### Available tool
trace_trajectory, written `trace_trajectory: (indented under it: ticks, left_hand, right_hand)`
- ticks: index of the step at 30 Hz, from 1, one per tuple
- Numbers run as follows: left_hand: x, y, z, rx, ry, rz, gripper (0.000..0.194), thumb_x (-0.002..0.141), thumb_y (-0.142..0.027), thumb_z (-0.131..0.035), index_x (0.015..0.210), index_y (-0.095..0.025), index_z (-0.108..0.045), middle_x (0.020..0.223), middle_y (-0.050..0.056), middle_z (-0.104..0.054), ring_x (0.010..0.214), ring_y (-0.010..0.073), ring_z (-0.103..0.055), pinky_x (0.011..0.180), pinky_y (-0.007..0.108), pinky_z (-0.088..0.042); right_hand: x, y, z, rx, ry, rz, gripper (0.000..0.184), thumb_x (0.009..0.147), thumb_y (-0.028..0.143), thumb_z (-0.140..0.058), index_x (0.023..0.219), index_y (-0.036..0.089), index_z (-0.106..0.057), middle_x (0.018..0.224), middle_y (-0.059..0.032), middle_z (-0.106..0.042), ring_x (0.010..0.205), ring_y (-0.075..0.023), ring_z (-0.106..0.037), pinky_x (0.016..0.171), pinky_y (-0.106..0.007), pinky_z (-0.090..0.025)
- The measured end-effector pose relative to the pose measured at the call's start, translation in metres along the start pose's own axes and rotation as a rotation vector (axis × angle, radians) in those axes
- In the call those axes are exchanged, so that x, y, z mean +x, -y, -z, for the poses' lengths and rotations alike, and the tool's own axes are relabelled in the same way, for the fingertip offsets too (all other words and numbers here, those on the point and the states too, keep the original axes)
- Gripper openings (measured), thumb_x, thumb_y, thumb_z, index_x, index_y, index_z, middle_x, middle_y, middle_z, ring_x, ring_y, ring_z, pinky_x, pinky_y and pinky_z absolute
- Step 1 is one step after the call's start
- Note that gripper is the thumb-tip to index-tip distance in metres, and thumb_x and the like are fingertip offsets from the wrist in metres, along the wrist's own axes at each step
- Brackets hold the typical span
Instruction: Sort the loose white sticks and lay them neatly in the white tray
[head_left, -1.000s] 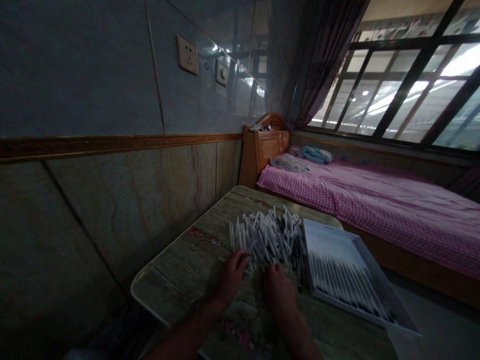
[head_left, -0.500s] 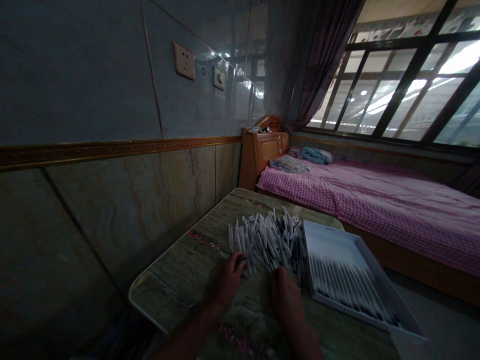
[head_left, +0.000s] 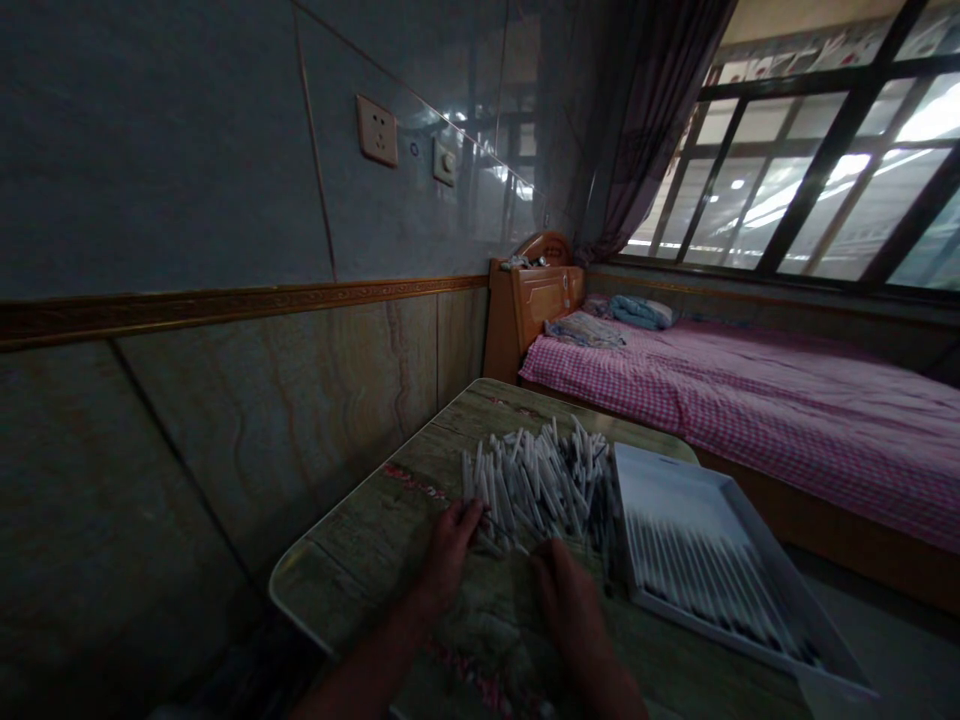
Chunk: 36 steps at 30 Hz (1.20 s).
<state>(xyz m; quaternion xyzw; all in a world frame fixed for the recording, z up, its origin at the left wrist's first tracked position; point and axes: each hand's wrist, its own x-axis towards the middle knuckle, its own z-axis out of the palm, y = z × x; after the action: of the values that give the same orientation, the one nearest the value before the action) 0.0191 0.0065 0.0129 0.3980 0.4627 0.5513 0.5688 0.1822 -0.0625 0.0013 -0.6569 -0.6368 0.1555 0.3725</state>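
Observation:
A heap of several thin white sticks (head_left: 541, 478) lies on a small table (head_left: 360, 545) with a wood-grain top. My left hand (head_left: 448, 553) rests at the heap's near left edge, its fingers curled and touching the sticks. Just to the right, my right hand (head_left: 564, 592) lies knuckles up at the heap's near edge; its fingertips are hidden under the hand. A shallow white tray (head_left: 739, 510) stands right of the heap and holds a row of sticks laid side by side.
The table stands against a tiled wall (head_left: 225, 400) on the left. Beyond it is a bed (head_left: 750, 400) with a pink checked sheet and a wooden headboard (head_left: 534, 295). A barred window (head_left: 810, 190) and a curtain fill the upper right.
My right hand has drawn back a little toward me from the heap. My left hand stays at the heap's near left edge. The view has shifted slightly.

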Motion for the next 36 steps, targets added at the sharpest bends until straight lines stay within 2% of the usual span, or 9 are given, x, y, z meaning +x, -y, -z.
trace_trajectory:
  ticks: [4,8,11,14,19,22,30,36]
  left_hand:
    - [0.001,-0.001,-0.002,-0.011,0.064,0.012,0.04,0.066,-0.054,-0.069,0.077,-0.016,-0.066,0.063,-0.001,-0.061,0.053,0.0103,-0.048,0.051,0.021,-0.035]
    - [0.0,0.004,-0.005,0.098,0.166,-0.046,0.04,0.065,-0.055,-0.069,0.071,-0.016,-0.065,0.059,-0.002,-0.057,0.053,0.0112,-0.045,0.052,0.022,-0.035]
    - [-0.006,0.007,-0.005,0.186,0.12,-0.121,0.036,0.07,-0.053,-0.065,0.077,-0.018,-0.067,0.063,0.0,-0.058,0.062,0.0159,-0.051,0.062,0.026,-0.04]
    - [-0.011,0.006,-0.004,0.292,0.091,-0.203,0.029,0.08,-0.046,-0.055,0.086,-0.021,-0.069,0.072,0.003,-0.064,0.071,0.0194,-0.056,0.07,0.027,-0.042]
    - [-0.01,0.0,-0.001,0.459,0.101,-0.306,0.018,0.081,-0.034,-0.055,0.084,-0.024,-0.07,0.084,0.004,-0.071,0.08,0.0219,-0.062,0.077,0.028,-0.043]
    - [-0.008,0.0,0.0,0.525,0.098,-0.34,0.017,0.08,-0.033,-0.056,0.084,-0.024,-0.07,0.086,0.005,-0.072,0.085,0.0227,-0.064,0.081,0.03,-0.045]
    - [-0.006,0.002,0.002,0.676,0.16,-0.465,0.023,0.084,-0.036,-0.051,0.089,-0.024,-0.069,0.091,0.005,-0.072,0.089,0.0213,-0.065,0.083,0.032,-0.048]
    - [-0.006,0.003,0.003,0.717,0.193,-0.495,0.024,0.085,-0.038,-0.051,0.09,-0.024,-0.07,0.091,0.006,-0.072,0.088,0.0218,-0.065,0.082,0.032,-0.049]
  right_hand:
    - [0.005,0.007,0.0,0.582,-0.101,-0.197,0.033,0.073,0.046,-0.061,0.086,0.016,-0.063,0.065,-0.0001,-0.063,0.055,-0.0151,-0.056,0.049,-0.023,-0.042]
    - [0.006,0.015,-0.001,0.839,-0.122,-0.345,0.043,0.063,0.049,-0.071,0.087,0.014,-0.067,0.054,0.0026,-0.061,0.046,-0.0126,-0.052,0.043,-0.022,-0.04]
    - [0.008,0.015,0.003,0.887,-0.197,-0.413,0.043,0.063,0.053,-0.07,0.082,0.015,-0.064,0.052,0.0031,-0.06,0.043,-0.0113,-0.05,0.04,-0.021,-0.037]
    - [0.01,0.01,0.012,0.902,-0.31,-0.455,0.04,0.071,0.058,-0.063,0.074,0.018,-0.057,0.051,0.0046,-0.057,0.041,-0.0094,-0.046,0.039,-0.02,-0.035]
    - [0.012,0.003,0.023,0.939,-0.445,-0.466,0.034,0.083,0.054,-0.049,0.08,0.02,-0.052,0.061,0.0039,-0.062,0.047,-0.01,-0.051,0.045,-0.021,-0.041]
    - [0.013,0.001,0.024,0.97,-0.467,-0.449,0.034,0.084,0.054,-0.048,0.08,0.021,-0.052,0.062,0.0046,-0.062,0.048,-0.0103,-0.052,0.046,-0.022,-0.042]
    - [0.016,0.0,0.021,1.145,-0.485,-0.429,0.036,0.077,0.056,-0.058,0.08,0.022,-0.05,0.061,0.0063,-0.061,0.046,-0.0098,-0.053,0.042,-0.021,-0.039]
    - [0.015,0.001,0.02,1.121,-0.466,-0.409,0.033,0.077,0.053,-0.06,0.079,0.021,-0.052,0.059,0.0063,-0.06,0.045,-0.0092,-0.051,0.042,-0.021,-0.039]
